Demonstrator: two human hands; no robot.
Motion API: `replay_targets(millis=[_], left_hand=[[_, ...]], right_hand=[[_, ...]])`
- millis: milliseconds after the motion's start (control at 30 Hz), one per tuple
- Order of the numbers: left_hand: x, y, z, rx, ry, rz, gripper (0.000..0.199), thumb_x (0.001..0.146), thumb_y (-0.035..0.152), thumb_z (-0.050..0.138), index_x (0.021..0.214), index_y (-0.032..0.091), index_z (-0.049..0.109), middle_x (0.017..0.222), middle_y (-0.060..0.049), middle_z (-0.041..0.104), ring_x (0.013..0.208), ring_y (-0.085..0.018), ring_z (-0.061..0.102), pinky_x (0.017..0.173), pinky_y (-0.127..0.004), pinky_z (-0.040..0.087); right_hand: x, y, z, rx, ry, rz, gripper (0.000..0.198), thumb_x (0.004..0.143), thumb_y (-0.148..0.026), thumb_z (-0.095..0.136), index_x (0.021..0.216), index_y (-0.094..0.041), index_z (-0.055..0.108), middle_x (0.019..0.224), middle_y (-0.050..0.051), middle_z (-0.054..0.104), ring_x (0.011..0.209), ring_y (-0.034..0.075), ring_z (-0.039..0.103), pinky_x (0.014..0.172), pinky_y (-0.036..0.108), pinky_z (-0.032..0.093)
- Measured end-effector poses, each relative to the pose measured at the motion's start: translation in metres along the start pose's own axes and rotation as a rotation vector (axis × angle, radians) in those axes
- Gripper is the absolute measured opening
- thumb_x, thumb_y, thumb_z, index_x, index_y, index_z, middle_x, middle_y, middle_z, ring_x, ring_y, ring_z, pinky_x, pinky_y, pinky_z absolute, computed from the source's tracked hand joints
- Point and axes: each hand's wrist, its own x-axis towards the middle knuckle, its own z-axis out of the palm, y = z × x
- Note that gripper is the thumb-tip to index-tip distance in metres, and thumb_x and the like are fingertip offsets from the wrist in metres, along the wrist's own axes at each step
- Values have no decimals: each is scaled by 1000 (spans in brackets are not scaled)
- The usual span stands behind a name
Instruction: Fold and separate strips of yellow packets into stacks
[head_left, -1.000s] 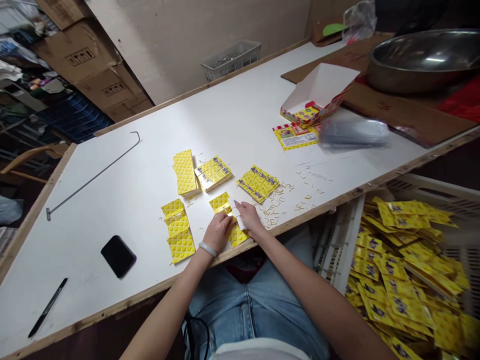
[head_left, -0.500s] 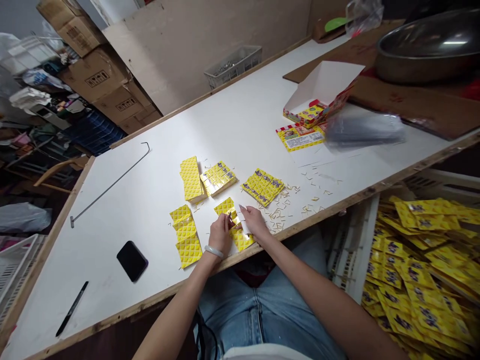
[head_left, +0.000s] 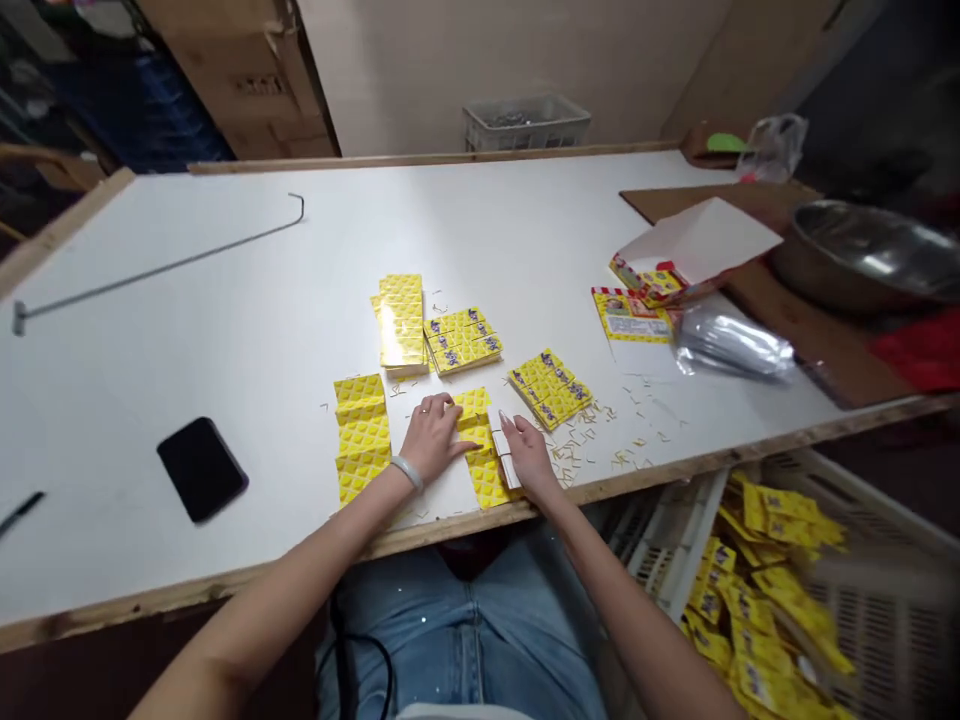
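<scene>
My left hand, with a pale bangle at its wrist, rests on a yellow patterned strip near the table's front edge. Its thumb is stretched apart from the bent fingers. My right hand grips a folded card whose white side shows, standing along the strip's right side. Left of my hands lies another creased yellow strip. Beyond them are a stack of yellow cards and a stack with purple print. A further printed stack lies right of my right hand.
Thin trimmings litter the white table. On the left lie a phone, a pen and a hooked metal rod. An opened box, clear plastic sleeves and a metal bowl are at right, above a crate of yellow packets.
My left hand has gone from a pinch to spread fingers on the strip. My right hand still grips the white-sided card. The view has turned, so the table appears more level.
</scene>
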Motion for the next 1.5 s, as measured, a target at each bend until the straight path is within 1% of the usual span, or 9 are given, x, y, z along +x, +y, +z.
replay_targets(millis=[100,200,400,533,700,967,1100,1300,1500], left_hand=[[0,0,12,-128,-3,37,22,84,36,56,91,16,60,99,-8,55,94,-21,48,81,-36,46],[-3,-1,18,-186,8,48,19,88,27,50,78,15,62,87,-6,56,84,-18,48,76,-32,45],[-2,-3,19,-96,-47,80,20,88,21,48,76,15,63,86,-7,56,83,-18,49,71,-31,44],[-1,-4,20,-59,-47,91,21,89,21,46,78,14,62,88,-7,56,83,-19,49,70,-30,44],[2,-4,20,-81,-70,59,23,90,22,44,78,15,63,89,-7,57,83,-19,51,71,-31,44],[13,-5,19,-114,-80,26,26,91,23,41,80,15,63,90,-7,57,84,-19,51,72,-32,44],[6,-5,11,-165,2,9,22,91,24,40,96,14,60,99,-9,55,93,-21,49,78,-33,43],[-13,7,12,-169,-16,132,48,77,59,53,87,12,61,106,-14,51,98,-28,47,78,-39,41],[-9,14,24,-100,-46,115,20,87,27,50,79,15,64,107,-12,54,98,-26,48,68,-35,42]], right_hand=[[-3,-14,-6,-416,5,-185,35,89,-49,41,68,-21,36,54,-7,34,47,8,34,44,20,27],[0,-25,-6,-811,-39,-276,32,94,-42,34,69,-21,36,53,-6,35,49,10,37,49,23,25],[15,-33,7,-1418,-181,-268,27,97,-32,25,87,-19,46,62,2,58,54,15,51,51,25,23],[21,-35,16,-1642,-222,-263,28,98,-32,22,94,-17,46,65,4,63,54,16,55,50,25,20],[22,-37,22,-1778,-179,-181,28,98,-32,20,95,-17,43,66,5,64,55,17,58,49,26,18],[34,-41,28,-1827,-269,-102,31,98,-34,14,100,-17,39,69,6,64,60,19,61,49,27,21],[38,-44,28,-1848,-314,-90,29,98,-33,15,99,-17,39,71,7,64,62,20,61,50,28,22],[38,-46,25,-1809,-337,-86,32,98,-34,14,99,-17,40,72,7,64,62,19,60,51,27,23],[37,-46,25,-1796,-349,-100,34,98,-35,14,98,-16,42,70,7,63,59,18,57,51,26,23]])
